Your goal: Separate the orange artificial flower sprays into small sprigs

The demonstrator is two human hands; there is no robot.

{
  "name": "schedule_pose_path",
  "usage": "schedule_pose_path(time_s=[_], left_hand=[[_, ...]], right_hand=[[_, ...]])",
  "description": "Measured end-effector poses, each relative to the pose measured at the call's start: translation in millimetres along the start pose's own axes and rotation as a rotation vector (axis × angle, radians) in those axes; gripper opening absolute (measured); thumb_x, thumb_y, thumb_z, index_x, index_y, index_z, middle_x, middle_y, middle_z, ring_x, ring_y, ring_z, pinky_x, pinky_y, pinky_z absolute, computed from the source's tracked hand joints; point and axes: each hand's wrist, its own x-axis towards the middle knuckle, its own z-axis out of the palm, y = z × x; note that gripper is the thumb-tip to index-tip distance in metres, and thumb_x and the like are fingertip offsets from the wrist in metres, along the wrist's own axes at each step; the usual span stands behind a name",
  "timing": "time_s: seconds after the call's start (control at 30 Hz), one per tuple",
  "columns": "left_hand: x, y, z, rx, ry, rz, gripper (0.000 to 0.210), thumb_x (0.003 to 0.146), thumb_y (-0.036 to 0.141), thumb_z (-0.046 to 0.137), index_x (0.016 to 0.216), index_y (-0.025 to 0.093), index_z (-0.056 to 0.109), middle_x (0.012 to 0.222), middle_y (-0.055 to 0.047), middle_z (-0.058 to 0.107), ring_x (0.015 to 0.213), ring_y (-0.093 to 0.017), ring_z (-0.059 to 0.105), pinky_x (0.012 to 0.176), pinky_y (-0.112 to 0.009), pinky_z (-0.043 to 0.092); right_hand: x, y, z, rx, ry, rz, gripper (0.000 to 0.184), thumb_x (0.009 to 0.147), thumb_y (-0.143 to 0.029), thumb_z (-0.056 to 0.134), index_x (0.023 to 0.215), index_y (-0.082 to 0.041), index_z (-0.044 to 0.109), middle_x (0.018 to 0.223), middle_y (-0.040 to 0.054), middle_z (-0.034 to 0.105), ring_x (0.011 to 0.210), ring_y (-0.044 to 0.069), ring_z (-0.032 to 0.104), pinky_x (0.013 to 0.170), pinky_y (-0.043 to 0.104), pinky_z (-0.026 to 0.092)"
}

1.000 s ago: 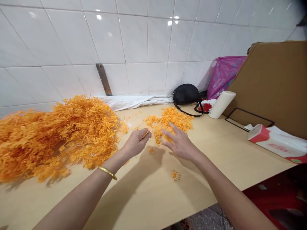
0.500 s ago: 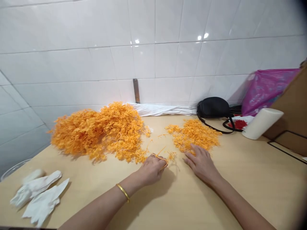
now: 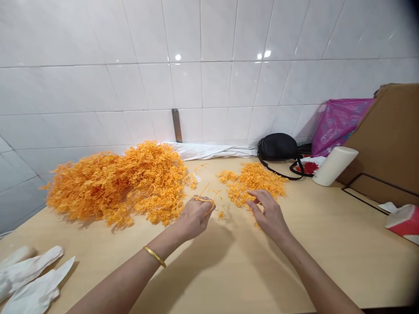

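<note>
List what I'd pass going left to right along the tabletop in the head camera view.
white gloves → big orange pile → left hand → right hand → white roll → red-and-white packet

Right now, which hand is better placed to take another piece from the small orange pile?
Right. The right hand is open, its fingers at the small pile's near edge. The left hand is closed on an orange stem.

Bright, even overhead light; 3 glare spots on the glossy wall tiles (image 3: pixel 216 83). Soft shadows under both arms. Edges bend, corners darken and blur.
</note>
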Motion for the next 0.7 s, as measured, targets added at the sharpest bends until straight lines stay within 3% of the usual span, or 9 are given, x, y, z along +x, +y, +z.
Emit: schedule_pose_path(time_s=[0.13,0.2,0.3,0.4,0.47,0.6,0.7], left_hand=[[3,32,4.6,0.002,-0.021,0.115,0.02,0.08,0.012,0.032,0.064,0.017,0.042,0.061,-0.002,0.048,0.058,-0.012,0.043,0.058,-0.026,0.035],[3,47,6.6,0.017,-0.045,0.17,0.02,0.079,0.01,0.033,0.065,0.017,0.045,0.065,-0.003,0.051,0.06,-0.013,0.044,0.06,-0.028,0.038],[1,60,6.9,0.018,-0.039,0.163,0.017,0.08,0.015,0.035,0.076,0.017,0.051,0.072,-0.006,0.055,0.067,-0.015,0.05,0.063,-0.03,0.043],[-7,64,3.5,0.014,-0.044,0.092,0.032,0.081,0.029,0.042,0.11,0.016,0.045,0.096,-0.012,0.057,0.088,-0.02,0.053,0.071,-0.033,0.046],[-17,63,0.0,0.0,-0.114,0.075,0.045,0.08,0.034,0.044,0.12,0.017,0.037,0.109,-0.014,0.053,0.096,-0.021,0.052,0.075,-0.033,0.046],[-45,54,-5.8,-0.073,-0.294,0.031,0.034,0.081,0.032,0.041,0.112,0.02,0.046,0.107,-0.01,0.055,0.093,-0.018,0.054,0.077,-0.03,0.046],[-67,41,-8.0,-0.098,-0.323,-0.043,0.028,0.081,0.029,0.04,0.106,0.022,0.052,0.104,-0.009,0.056,0.09,-0.017,0.055,0.075,-0.027,0.047]], right_hand=[[-13,-43,-5,0.096,-0.112,-0.15,0.045,0.076,-0.015,0.043,0.12,-0.019,0.039,0.118,0.0105,0.044,0.098,0.02,0.048,0.078,0.032,0.044],[-19,-56,-7,0.111,-0.123,-0.209,0.043,0.075,-0.01,0.04,0.117,-0.019,0.043,0.112,0.0099,0.049,0.098,0.019,0.048,0.079,0.033,0.043],[-27,-59,-13,0.163,-0.076,-0.192,0.035,0.078,-0.009,0.035,0.106,-0.019,0.053,0.089,0.0072,0.058,0.079,0.016,0.054,0.069,0.029,0.045],[-32,-50,-26,0.343,0.021,0.01,0.028,0.079,-0.015,0.04,0.101,-0.019,0.057,0.076,0.0042,0.059,0.071,0.015,0.055,0.065,0.028,0.045],[-33,-41,-37,0.547,0.06,0.202,0.022,0.079,-0.02,0.045,0.096,-0.02,0.06,0.071,0.0023,0.059,0.062,0.013,0.054,0.06,0.027,0.045],[-40,-26,-60,0.893,0.042,0.459,0.017,0.074,-0.028,0.055,0.088,-0.019,0.062,0.072,0.0017,0.059,0.049,0.008,0.048,0.051,0.024,0.04],[-58,-12,-80,1.018,0.014,0.576,0.02,0.072,-0.028,0.059,0.088,-0.018,0.063,0.071,0.0021,0.059,0.05,0.007,0.049,0.05,0.023,0.039]])
